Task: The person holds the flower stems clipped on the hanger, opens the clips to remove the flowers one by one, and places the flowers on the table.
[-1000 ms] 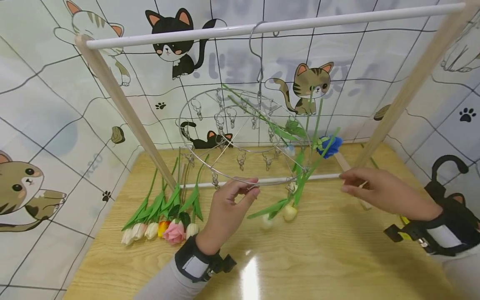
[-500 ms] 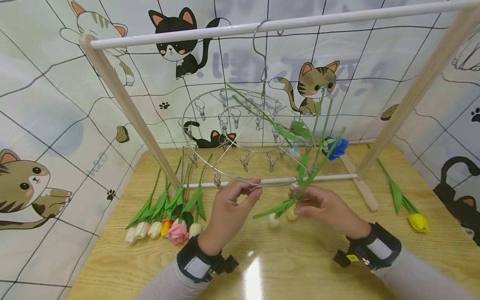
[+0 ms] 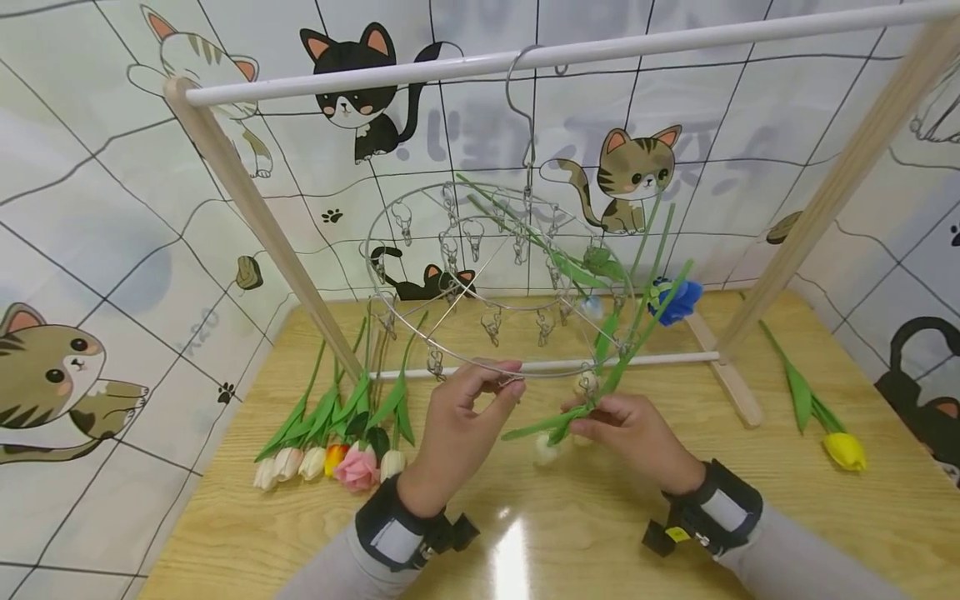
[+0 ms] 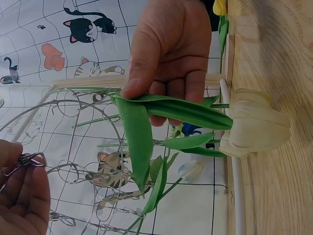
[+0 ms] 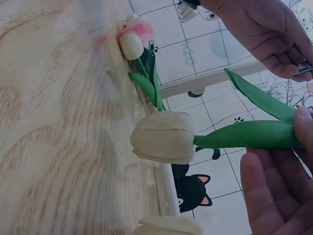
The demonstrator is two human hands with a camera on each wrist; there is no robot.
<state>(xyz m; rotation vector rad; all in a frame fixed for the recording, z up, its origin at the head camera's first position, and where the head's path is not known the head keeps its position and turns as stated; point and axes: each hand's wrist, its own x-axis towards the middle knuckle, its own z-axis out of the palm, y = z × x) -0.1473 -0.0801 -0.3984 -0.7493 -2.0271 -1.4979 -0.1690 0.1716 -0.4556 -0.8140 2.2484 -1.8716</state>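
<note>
A clip (image 4: 28, 160) at the near rim of the hanger (image 3: 528, 193) is pinched between thumb and fingers of the left hand (image 3: 461, 425). A white tulip (image 5: 164, 137) is held bloom-down by the right hand (image 3: 633, 433) below the near right rim, leaves pinched between thumb and fingers; whether it is clipped cannot be told. The hanger is hooked on the rack (image 3: 420, 70). A blue flower (image 3: 678, 302) is seen right of the hanger, farther back. A yellow tulip (image 3: 845, 451) is laid on the table (image 3: 585, 542) at right; a pink rose (image 3: 357, 467) is laid among tulips at left, blooms near.
</note>
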